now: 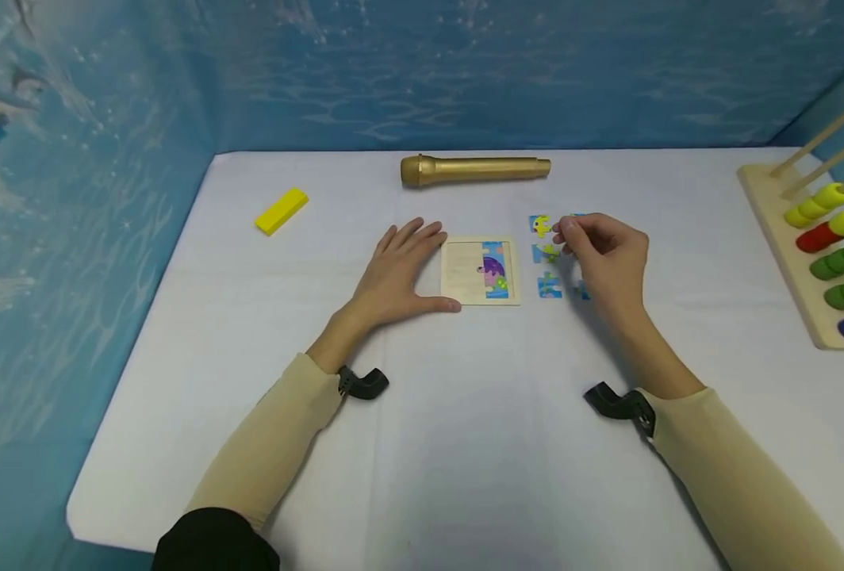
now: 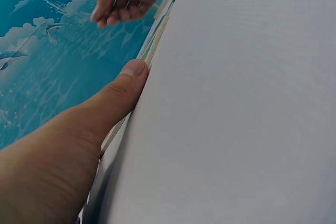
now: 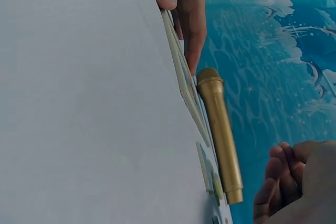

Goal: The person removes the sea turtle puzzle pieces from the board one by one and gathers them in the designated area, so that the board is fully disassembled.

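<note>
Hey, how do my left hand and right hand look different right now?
Your left hand has its fingers spread, while your right hand has its fingers curled, thumb and fingertips close together. The left hand rests against the wooden tray; the right hand is raised near the loose puzzle pieces. Both are bare and come out of beige sleeves.

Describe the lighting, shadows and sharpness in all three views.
Head view: brightest, a soft shadow beside the right hand, no strong glare on the tray, print on the pieces soft. Left wrist view: dimmer, the table steeply tilted. Right wrist view: also dim and tilted, pieces seen nearly edge-on, mic with a mild sheen.
</note>
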Motion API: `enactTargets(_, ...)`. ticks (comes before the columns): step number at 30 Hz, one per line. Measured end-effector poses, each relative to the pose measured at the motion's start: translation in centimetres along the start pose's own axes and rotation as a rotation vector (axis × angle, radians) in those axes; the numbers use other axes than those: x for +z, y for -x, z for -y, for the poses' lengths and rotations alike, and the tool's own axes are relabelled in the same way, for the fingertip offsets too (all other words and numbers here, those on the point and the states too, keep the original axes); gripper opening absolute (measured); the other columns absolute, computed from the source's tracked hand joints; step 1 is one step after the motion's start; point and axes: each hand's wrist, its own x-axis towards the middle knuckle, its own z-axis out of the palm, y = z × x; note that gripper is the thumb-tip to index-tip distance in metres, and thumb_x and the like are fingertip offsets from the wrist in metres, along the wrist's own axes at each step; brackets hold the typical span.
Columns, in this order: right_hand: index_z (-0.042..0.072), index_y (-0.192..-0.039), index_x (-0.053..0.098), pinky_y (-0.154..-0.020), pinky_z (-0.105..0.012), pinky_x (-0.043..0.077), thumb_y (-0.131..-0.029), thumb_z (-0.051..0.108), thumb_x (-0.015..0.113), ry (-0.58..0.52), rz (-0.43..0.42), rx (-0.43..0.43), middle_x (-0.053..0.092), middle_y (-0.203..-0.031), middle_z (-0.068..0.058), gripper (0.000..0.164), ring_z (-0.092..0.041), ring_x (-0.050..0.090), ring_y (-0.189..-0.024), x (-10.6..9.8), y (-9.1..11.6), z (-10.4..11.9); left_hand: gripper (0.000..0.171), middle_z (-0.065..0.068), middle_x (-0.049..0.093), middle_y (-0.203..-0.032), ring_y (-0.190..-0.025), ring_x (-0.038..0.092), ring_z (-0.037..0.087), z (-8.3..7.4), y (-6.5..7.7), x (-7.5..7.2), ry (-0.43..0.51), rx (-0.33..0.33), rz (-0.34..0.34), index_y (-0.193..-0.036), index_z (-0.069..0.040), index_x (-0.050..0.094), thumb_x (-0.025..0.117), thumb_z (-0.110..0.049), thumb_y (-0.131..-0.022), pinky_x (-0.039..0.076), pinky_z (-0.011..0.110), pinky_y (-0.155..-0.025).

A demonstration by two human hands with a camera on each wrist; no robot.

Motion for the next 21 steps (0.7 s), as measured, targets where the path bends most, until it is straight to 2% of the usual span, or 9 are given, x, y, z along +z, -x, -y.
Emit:
enactTargets(3,-0.004,-0.107,0.078,-0.073,-0.019,0.057,-0.103,0.018,0.069,0.039,0.088,0.043,0.077,-0.091,-0.001,0.024,-0.018,0.068,-0.078,1.0,-1.0,0.0,0.113,-0.003,0.027,-0.175,-0.165,0.011,0.021,-0.1,-0.1,-0.1,-0.008,0.002,0.003,-0.166,-0.019,0.035,0.076,-0.078,-0.078,0.001,0.047,-0.135)
enactTargets(7,0.004,-0.112,0.079,-0.076,-0.015,0.057,-0.104,0.025,0.069,0.15,0.22,0.096,0.078,-0.1,-0.004,0.024,-0.01,0.07,-0.084,2.2,-2.0,0.3,0.113,-0.003,0.027,-0.175,-0.165,0.011,0.021,-0.1,-0.2,-0.3,-0.016,-0.001,-0.005,-0.166,-0.019,0.036,0.076,-0.078,-0.078,0.0,0.046,-0.135)
enactTargets(12,0.007,-0.112,0.079,-0.07,-0.013,0.051,-0.102,0.024,0.072,0.308,0.377,0.134,0.076,-0.103,-0.01,0.021,-0.011,0.064,-0.083,2.9,-2.2,0.3,0.113,-0.004,0.027,-0.175,-0.165,0.01,0.02,-0.1,-0.2,0.0,-0.007,-0.003,0.006,-0.165,-0.02,0.036,0.075,-0.079,-0.078,0.0,0.046,-0.135)
enactTargets(14,0.007,-0.11,0.079,-0.067,-0.014,0.049,-0.1,0.021,0.074,0.345,0.407,0.125,0.076,-0.1,-0.012,0.019,-0.015,0.062,-0.081,3.0,-2.2,0.1,0.113,-0.003,0.028,-0.175,-0.165,0.01,0.02,-0.2,-0.2,0.0,-0.005,0.0,0.009,-0.165,-0.02,0.036,0.075,-0.079,-0.078,0.0,0.047,-0.135)
enactTargets(21,0.005,-0.11,0.078,-0.067,-0.014,0.049,-0.099,0.017,0.075,0.373,0.46,0.077,0.073,-0.093,-0.012,0.017,-0.021,0.062,-0.08,3.7,-2.0,-0.2,0.112,-0.002,0.028,-0.174,-0.165,0.012,0.022,-0.3,0.0,-0.3,-0.013,-0.003,0.01,-0.165,-0.018,0.037,0.076,-0.078,-0.078,0.002,0.048,-0.135)
